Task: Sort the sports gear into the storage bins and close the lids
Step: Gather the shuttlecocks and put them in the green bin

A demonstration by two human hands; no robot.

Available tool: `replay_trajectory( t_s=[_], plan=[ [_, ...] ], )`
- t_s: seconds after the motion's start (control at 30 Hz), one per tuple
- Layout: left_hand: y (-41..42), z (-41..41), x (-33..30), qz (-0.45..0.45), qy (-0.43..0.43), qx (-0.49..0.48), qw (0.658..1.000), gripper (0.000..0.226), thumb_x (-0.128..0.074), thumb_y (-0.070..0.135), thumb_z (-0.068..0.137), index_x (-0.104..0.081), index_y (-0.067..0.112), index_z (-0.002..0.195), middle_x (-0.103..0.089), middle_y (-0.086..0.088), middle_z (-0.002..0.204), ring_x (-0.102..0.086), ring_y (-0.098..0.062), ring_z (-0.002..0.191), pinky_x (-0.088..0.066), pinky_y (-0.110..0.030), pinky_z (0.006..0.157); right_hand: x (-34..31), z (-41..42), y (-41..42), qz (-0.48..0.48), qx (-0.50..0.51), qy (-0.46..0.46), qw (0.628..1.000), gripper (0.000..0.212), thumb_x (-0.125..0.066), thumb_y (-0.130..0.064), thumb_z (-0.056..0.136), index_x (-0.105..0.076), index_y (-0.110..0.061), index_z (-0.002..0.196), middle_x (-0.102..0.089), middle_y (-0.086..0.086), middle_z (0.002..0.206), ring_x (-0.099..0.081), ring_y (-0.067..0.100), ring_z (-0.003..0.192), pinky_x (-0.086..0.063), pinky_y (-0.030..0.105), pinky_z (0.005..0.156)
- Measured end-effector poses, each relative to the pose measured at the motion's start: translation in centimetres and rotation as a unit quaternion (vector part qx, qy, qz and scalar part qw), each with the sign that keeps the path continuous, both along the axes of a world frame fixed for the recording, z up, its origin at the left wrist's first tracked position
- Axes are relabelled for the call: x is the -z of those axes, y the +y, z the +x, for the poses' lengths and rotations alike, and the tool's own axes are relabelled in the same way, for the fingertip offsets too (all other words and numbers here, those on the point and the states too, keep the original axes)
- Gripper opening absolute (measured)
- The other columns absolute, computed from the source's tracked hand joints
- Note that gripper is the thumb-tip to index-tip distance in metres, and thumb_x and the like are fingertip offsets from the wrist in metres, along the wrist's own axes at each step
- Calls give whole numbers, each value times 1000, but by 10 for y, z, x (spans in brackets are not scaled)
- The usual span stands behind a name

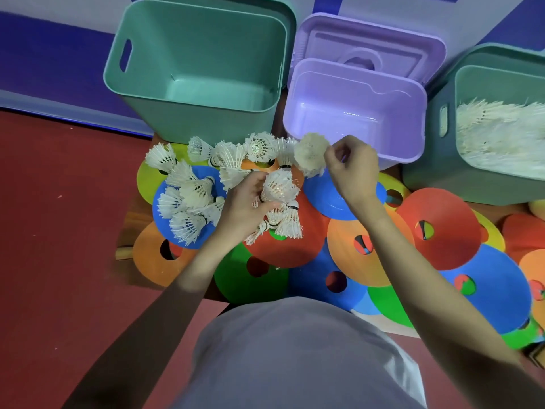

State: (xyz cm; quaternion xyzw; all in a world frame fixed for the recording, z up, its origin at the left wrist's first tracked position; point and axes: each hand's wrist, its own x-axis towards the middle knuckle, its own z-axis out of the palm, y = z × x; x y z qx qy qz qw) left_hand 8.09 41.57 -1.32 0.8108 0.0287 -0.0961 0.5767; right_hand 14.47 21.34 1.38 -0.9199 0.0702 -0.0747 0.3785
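White feather shuttlecocks [188,196] lie heaped on flat coloured disc cones [365,246] on the floor. My left hand [244,205] grips a bunch of several shuttlecocks [280,187] above the heap. My right hand [352,169] pinches one shuttlecock [311,154] by its feather skirt, just in front of the purple bin [383,137]. An empty teal bin [165,81] stands open at the back left. The grey-green bin [427,172] on the right holds many shuttlecocks [501,137].
The purple bin's lid [368,33] leans behind it against the blue and white wall. Disc cones in orange, red, blue, green and yellow overlap across a wooden board to the right edge. Red floor lies on the left. My grey shirt fills the bottom centre.
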Motion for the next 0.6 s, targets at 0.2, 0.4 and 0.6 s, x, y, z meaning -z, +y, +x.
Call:
replay_trajectory(
  t_s=[0.2, 0.4, 0.6],
  plan=[
    [-5, 6, 0, 1, 21, -10, 1000, 47, -78, 4, 75, -55, 24, 111, -63, 22, 102, -62, 8, 96, -50, -21, 90, -26, -22, -2, 197, -63, 51, 977, 24, -58, 0, 78, -54, -13, 59, -46, -3, 55, -37, 4, 53, -33, 17, 53],
    [-13, 10, -1, 17, 10, 17, 1000, 57, -82, 14, 71, -56, 17, 122, -67, 3, 113, -64, -10, 104, -54, -39, 91, -13, -26, 7, 155, -88, 110, 978, 33, -63, -1, 78, -52, -21, 54, -49, -7, 52, -41, 2, 48, -38, 22, 54],
    [-8, 5, -5, -13, 25, -23, 999, 51, -80, 12, 75, -51, 24, 115, -62, 17, 110, -62, -2, 105, -51, -31, 93, -11, -33, 15, 234, -101, 90, 963, 30, -58, -20, 95, -65, 2, 76, -52, 8, 58, -41, 3, 48, -35, 17, 54]
  ],
)
